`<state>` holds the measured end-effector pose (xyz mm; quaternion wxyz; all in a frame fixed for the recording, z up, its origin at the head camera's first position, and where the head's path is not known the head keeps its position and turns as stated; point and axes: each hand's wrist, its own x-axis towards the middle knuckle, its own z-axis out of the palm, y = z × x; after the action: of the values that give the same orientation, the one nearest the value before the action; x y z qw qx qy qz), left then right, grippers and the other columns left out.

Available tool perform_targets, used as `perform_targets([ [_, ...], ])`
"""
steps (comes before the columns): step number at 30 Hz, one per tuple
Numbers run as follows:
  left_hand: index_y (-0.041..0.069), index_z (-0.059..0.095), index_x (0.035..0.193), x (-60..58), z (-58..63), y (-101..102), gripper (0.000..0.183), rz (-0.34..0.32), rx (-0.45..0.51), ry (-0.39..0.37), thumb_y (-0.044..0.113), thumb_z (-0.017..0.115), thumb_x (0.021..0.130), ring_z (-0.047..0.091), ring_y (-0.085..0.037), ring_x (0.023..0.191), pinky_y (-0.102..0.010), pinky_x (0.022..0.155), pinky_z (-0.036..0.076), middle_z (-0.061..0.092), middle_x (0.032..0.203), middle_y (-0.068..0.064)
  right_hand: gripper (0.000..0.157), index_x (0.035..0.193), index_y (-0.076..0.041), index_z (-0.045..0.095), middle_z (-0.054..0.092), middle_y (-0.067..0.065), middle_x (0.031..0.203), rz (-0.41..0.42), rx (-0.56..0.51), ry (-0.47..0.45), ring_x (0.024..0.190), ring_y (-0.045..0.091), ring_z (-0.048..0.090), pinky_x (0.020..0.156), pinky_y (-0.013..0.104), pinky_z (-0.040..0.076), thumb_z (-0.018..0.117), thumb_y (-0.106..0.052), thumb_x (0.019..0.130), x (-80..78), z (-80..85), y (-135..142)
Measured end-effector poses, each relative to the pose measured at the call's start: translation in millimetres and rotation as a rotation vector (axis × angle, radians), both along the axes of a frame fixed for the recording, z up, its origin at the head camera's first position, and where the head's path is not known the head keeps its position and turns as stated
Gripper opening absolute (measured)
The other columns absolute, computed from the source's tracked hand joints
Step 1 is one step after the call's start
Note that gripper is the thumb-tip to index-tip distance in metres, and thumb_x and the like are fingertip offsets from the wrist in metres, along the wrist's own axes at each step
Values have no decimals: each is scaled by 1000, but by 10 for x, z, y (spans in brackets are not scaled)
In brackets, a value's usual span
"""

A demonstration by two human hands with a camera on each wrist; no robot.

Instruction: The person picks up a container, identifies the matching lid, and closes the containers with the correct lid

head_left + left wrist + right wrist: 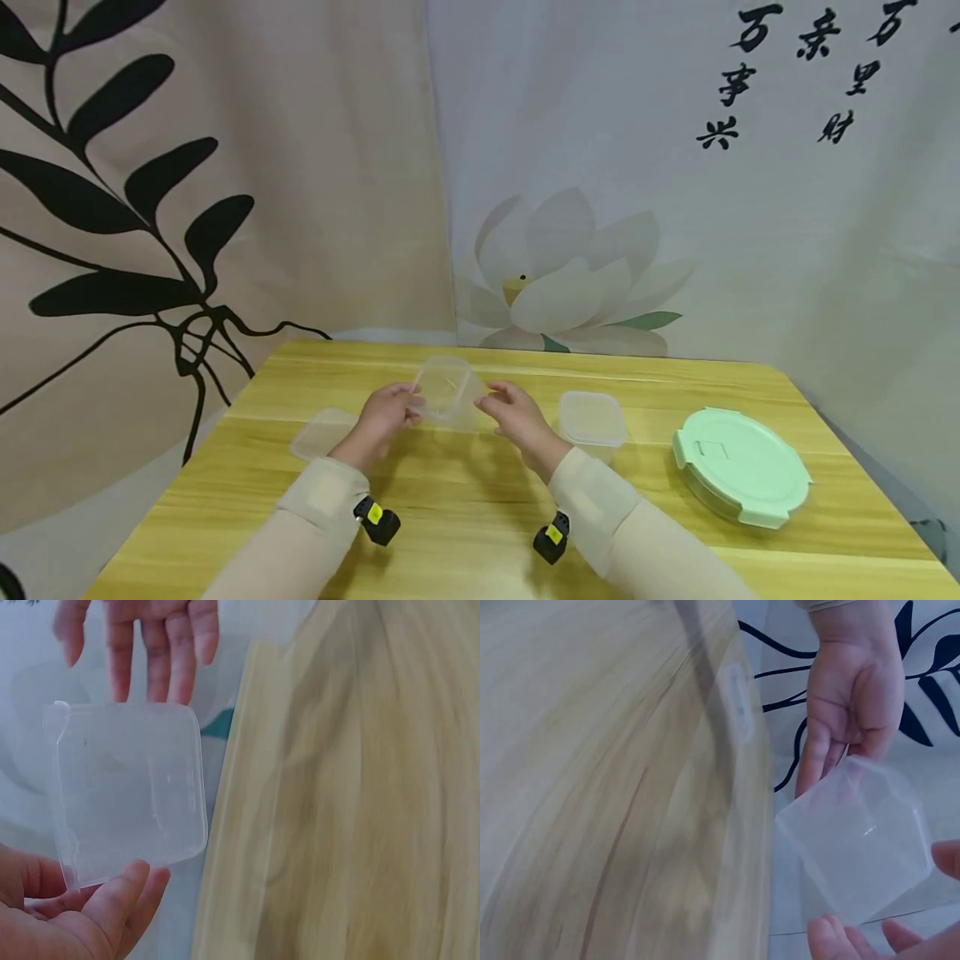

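Note:
A clear plastic food box is held up above the table, tilted. My left hand pinches one side of it, thumb and fingers at the rim in the left wrist view. On the opposite side is my right hand, its fingers fairly straight, with the tips at the box's edge. The right wrist view shows the right thumb and fingers spread around the box; whether they all touch it I cannot tell. A flat translucent lid lies on the table beside my left wrist, partly hidden by it.
A small clear box with a translucent lid stands right of my right hand. Farther right sits a round container with a mint-green clip lid. The wooden table ends at a printed curtain behind.

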<state>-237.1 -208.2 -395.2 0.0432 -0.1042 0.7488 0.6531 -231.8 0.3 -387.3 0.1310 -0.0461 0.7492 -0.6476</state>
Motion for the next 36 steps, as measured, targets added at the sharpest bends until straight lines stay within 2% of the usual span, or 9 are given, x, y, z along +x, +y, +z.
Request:
perform_targets([
  [4,-11,50,132,65,-1,87,37,-10,2,36,6,45,99,56,-18,90,-28,83,52,50,130,-28,56,145,-3,39,40,22,145,0,20,7,130,39,43,102,55,40,56,-25,96,58,55,48],
  [11,-8,54,129,190,9,217,35,-7,-31,40,7,47,99,58,-19,86,-39,89,51,59,112,-22,57,143,-3,42,39,23,146,-14,52,20,129,41,43,100,55,42,60,-24,93,151,68,120],
  [18,-10,53,127,309,45,318,34,-35,-36,64,8,47,99,59,-28,98,-38,93,51,55,122,-27,62,146,-4,38,33,25,149,-4,40,8,133,43,38,101,58,40,60,-30,94,227,55,215],
  [22,-11,53,127,359,72,370,35,-35,-42,85,6,47,98,60,-31,100,-40,91,52,57,118,-27,65,148,-4,34,31,25,151,8,27,-12,135,43,34,101,58,39,59,-32,95,258,56,254],
  [28,-10,52,127,423,88,420,35,-45,-44,107,7,48,97,59,-27,94,-43,91,51,57,115,-23,64,148,-1,31,30,27,150,18,-14,-32,134,45,35,100,58,40,57,-27,96,288,25,295],
  [36,-8,49,129,459,54,455,37,-82,-50,118,8,45,96,56,-32,106,-49,97,47,54,118,-22,64,147,4,30,41,28,143,26,-104,-76,129,48,41,101,57,40,54,-22,95,310,-44,326],
])
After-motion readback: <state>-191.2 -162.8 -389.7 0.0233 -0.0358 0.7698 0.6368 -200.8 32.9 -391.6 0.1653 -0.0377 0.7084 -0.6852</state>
